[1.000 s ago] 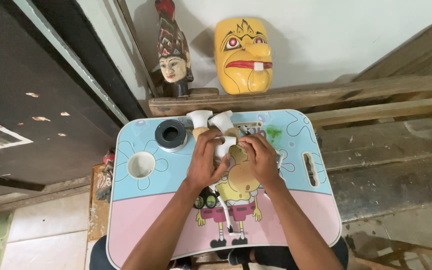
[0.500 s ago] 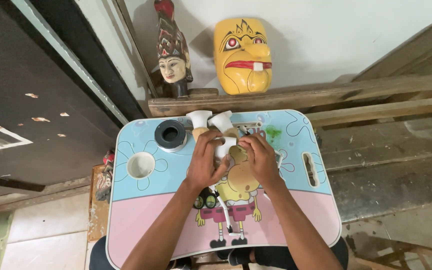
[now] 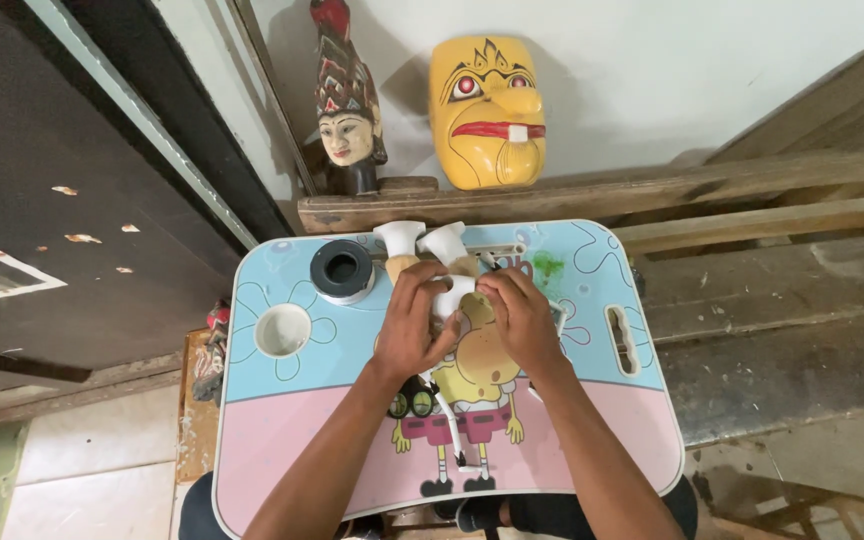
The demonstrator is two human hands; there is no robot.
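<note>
Head view, looking straight down: my small lap counter [image 3: 282, 440], a blue and pink plastic top printed with a yellow cartoon figure, sits across my knees in front of a rough wooden ledge [image 3: 652, 195] that carries a yellow carved mask [image 3: 487, 100] and a painted wooden figurine head [image 3: 347, 125]. Both my hands meet at the middle of the counter, my left hand [image 3: 409, 325] and right hand [image 3: 522, 322] clenched together around a small white plastic fitting [image 3: 452, 293]. Two more white funnel-shaped pieces [image 3: 422, 240] stand just beyond my fingers, beside a black ring-shaped cap [image 3: 341, 268]. I think a hard twist could jerk my knuckles into those pieces and knock them off the far edge, or the fitting could slip from my grip.
</note>
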